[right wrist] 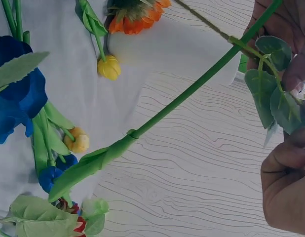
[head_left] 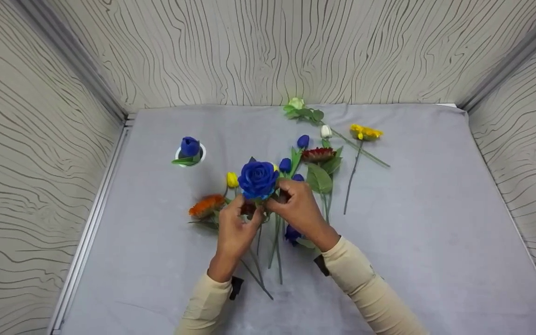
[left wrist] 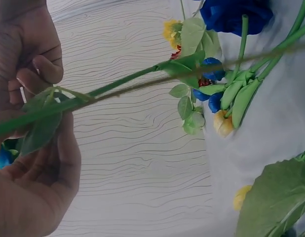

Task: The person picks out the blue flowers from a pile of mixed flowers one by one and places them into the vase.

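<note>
A large blue rose point(head_left: 257, 179) is held up between both hands, its bloom facing the head camera. My left hand point(head_left: 236, 230) pinches just below the bloom at its left. From the right, my right hand point(head_left: 299, 209) pinches at the base of the bloom with curled fingers. Rose leaves point(right wrist: 281, 96) hang between the hands in the right wrist view. A thick green stem point(right wrist: 187, 94) with a long leaf crosses a thinner brownish stem there; which flower each belongs to is hidden. Both hands partly cover the rose's underside.
A white vase point(head_left: 204, 153) at the left holds a blue tulip point(head_left: 190, 146). Around the hands lie an orange flower point(head_left: 206, 206), a yellow tulip point(head_left: 232, 179), a dark red flower point(head_left: 318, 154), another blue rose point(head_left: 292, 234) and several blue tulips. A yellow flower point(head_left: 365, 132) and pale green rose point(head_left: 297, 103) lie farther back.
</note>
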Available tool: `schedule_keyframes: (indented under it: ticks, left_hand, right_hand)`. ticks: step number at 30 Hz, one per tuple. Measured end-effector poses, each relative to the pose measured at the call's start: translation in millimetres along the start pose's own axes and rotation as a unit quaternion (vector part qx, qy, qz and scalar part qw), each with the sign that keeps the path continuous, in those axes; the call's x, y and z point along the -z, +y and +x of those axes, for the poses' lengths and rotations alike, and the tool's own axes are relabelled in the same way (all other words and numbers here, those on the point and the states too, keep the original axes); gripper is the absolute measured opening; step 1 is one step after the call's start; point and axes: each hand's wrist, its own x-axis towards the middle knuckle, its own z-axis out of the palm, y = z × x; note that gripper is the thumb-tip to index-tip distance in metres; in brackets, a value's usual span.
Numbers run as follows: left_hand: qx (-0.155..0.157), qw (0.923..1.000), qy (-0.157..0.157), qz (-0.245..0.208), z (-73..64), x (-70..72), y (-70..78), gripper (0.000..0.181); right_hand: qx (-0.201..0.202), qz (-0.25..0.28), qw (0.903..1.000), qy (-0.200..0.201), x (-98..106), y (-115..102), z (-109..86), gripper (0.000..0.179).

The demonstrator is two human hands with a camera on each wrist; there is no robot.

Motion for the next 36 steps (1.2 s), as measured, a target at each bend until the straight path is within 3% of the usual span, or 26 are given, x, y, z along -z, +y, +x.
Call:
schedule_keyframes:
  ticks: [7, 17, 21, 29, 33, 36]
  left_hand:
    - [-0.018, 0.9993, 0.029, -0.017, 3.1, -1.8, 3.1, 0.024]
    - [-0.096, 0.9912, 0.085, -0.030, 5.0, -7.2, 0.9, 0.019]
    - [-0.122, 0.9871, 0.099, -0.033, 7.1, -7.9, 0.3, 0.015]
    - [-0.138, 0.9843, 0.106, -0.030, 9.1, -13.1, 1.3, 0.016]
    - [-0.147, 0.9844, 0.092, -0.029, 9.2, -14.9, 1.4, 0.017]
    - [-0.144, 0.9859, 0.068, -0.052, 10.1, -11.1, 12.3, 0.015]
  right_hand:
    - [0.104, -0.009, 0.9942, 0.028, -2.4, 0.1, -0.5, 0.017]
    - [0.156, 0.020, 0.9858, 0.059, -2.0, 1.0, 0.0, 0.019]
    - [0.160, 0.022, 0.9850, 0.062, -0.9, -1.4, 0.5, 0.018]
    - [0.156, 0.024, 0.9840, 0.083, -1.6, -1.8, 0.4, 0.022]
    - [0.125, 0.035, 0.9879, 0.085, -1.9, 0.1, -0.9, 0.020]
    - [0.084, 0.041, 0.9921, 0.084, -0.1, -1.4, -1.9, 0.016]
